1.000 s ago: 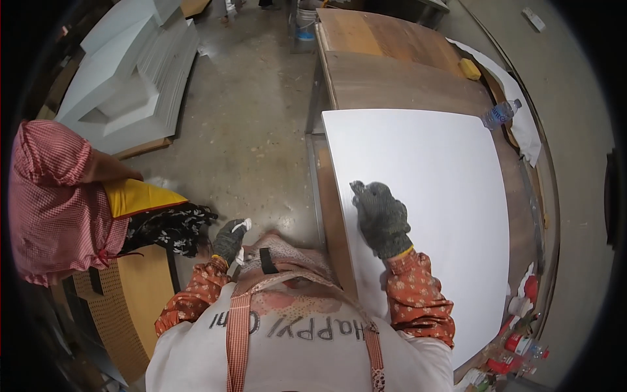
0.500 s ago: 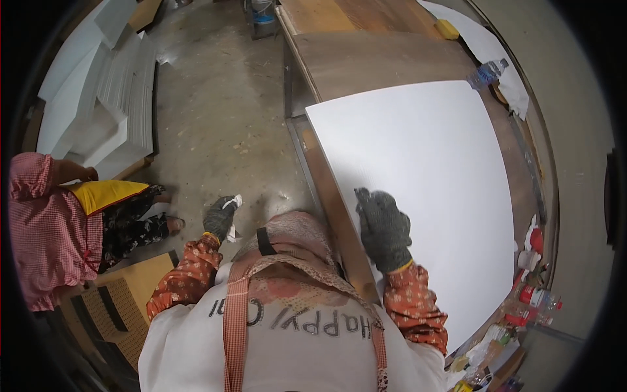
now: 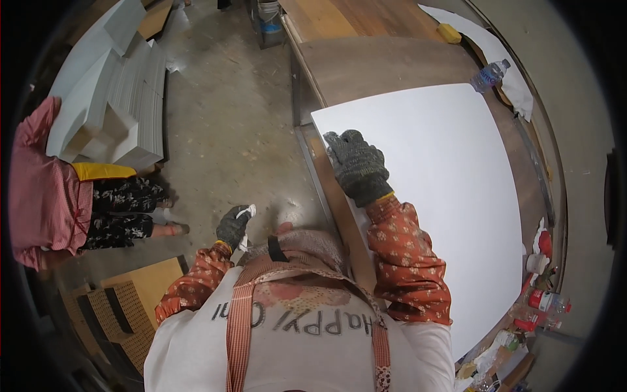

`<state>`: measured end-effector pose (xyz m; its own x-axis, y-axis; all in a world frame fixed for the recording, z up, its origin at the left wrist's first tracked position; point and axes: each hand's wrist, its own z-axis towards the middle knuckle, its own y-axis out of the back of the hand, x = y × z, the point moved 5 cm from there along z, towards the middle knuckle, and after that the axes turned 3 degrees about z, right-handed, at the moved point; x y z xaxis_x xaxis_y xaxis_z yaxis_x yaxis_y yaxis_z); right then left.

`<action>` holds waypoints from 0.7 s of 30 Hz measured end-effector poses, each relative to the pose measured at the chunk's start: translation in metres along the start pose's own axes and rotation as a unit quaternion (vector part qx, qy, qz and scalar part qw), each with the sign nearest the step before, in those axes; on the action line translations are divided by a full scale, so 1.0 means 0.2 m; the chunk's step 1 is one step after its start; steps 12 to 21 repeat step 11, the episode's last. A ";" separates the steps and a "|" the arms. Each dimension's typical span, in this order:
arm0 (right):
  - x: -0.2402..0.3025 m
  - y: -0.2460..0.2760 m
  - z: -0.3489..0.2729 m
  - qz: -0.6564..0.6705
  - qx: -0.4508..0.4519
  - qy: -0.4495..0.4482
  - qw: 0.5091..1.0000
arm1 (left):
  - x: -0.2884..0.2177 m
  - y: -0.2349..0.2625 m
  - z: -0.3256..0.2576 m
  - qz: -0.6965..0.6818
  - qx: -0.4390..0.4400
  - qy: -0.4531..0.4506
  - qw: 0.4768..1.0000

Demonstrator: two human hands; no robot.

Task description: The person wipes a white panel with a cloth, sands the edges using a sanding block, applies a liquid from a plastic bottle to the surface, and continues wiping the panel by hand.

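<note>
My left hand [image 3: 233,227], in a dark knit glove, is closed around a crumpled white cloth [image 3: 249,211] beside my apron. On my right, a large smooth white panel [image 3: 444,196] lies flat on the workbench. My right hand [image 3: 359,166], also gloved, is at the panel's left edge near its far left corner. Its fingers are curled closed at that edge; what they hold, if anything, is too small to make out. Patterned orange sleeves cover both of my forearms.
A clear plastic bottle [image 3: 490,75] and a yellow block [image 3: 449,33] stand beyond the panel. Bottles and clutter [image 3: 545,307] line the bench's right side. At left, a co-worker in a pink top [image 3: 55,202] is beside stacked white panels [image 3: 124,98]. Cardboard [image 3: 140,294] lies nearer me.
My right hand has moved forward along the panel's left edge, toward the far corner. My left hand still holds the cloth. The co-worker has shifted and reaches toward the stacked panels.
</note>
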<state>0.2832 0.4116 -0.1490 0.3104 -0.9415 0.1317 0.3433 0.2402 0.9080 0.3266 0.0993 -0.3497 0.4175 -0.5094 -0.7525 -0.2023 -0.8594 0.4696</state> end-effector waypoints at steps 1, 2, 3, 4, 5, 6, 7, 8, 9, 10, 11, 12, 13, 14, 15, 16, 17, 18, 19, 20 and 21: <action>-0.01 -0.01 0.02 -0.024 0.013 0.010 1.000 | -0.04 0.01 -0.02 0.003 -0.007 0.003 1.000; 0.00 0.02 0.03 -0.021 0.009 0.015 1.000 | -0.12 0.05 -0.06 -0.037 -0.002 0.060 0.997; 0.01 0.03 -0.03 -0.022 0.062 -0.011 0.998 | -0.12 0.06 -0.05 -0.040 -0.010 0.060 0.997; 0.00 0.03 -0.04 -0.024 0.115 -0.036 0.992 | -0.09 0.08 -0.06 -0.086 -0.014 0.059 0.994; -0.03 0.04 -0.01 -0.027 0.113 -0.031 0.993 | -0.05 0.07 -0.06 -0.132 -0.016 0.055 0.990; -0.03 0.06 0.01 -0.020 0.104 -0.021 0.994 | 0.19 0.07 0.04 -0.059 -0.067 -0.045 0.995; -0.02 0.06 -0.02 -0.013 0.100 -0.025 0.995 | 0.21 0.06 0.01 -0.057 -0.065 -0.040 0.995; -0.06 0.04 -0.02 -0.015 -0.006 0.014 1.000 | 0.18 0.06 0.00 -0.062 -0.049 0.009 0.997; -0.07 0.03 0.01 -0.015 -0.010 0.014 1.000 | 0.16 0.07 0.01 -0.071 -0.044 0.061 0.995; -0.07 0.02 0.04 -0.029 0.003 0.015 0.999 | 0.13 0.07 0.01 -0.074 -0.028 0.093 0.992; -0.06 0.02 0.08 -0.045 0.014 0.016 0.999 | 0.10 0.08 0.03 -0.046 -0.077 -0.055 0.994; -0.06 0.02 0.08 -0.045 0.014 0.016 0.999 | 0.10 0.08 0.03 -0.046 -0.077 -0.055 0.994; -0.06 0.02 0.08 -0.045 0.014 0.016 0.999 | 0.10 0.08 0.03 -0.046 -0.077 -0.055 0.994; -0.06 0.02 0.08 -0.045 0.014 0.016 0.999 | 0.10 0.08 0.03 -0.046 -0.077 -0.055 0.994; -0.06 0.02 0.08 -0.045 0.014 0.016 0.999 | 0.10 0.08 0.03 -0.046 -0.077 -0.055 0.994; -0.06 0.02 0.08 -0.045 0.014 0.016 0.999 | 0.10 0.08 0.03 -0.046 -0.077 -0.055 0.994; -0.06 0.02 0.08 -0.045 0.014 0.016 0.999 | 0.10 0.08 0.03 -0.046 -0.077 -0.055 0.994; -0.06 0.02 0.08 -0.045 0.014 0.016 0.999 | 0.10 0.08 0.03 -0.046 -0.077 -0.055 0.994; -0.06 0.02 0.08 -0.045 0.014 0.016 0.999 | 0.10 0.08 0.03 -0.046 -0.077 -0.055 0.994; -0.06 0.02 0.08 -0.045 0.014 0.016 0.999 | 0.10 0.08 0.03 -0.046 -0.077 -0.055 0.994; -0.06 0.02 0.08 -0.045 0.014 0.016 0.999 | 0.10 0.08 0.03 -0.046 -0.077 -0.055 0.994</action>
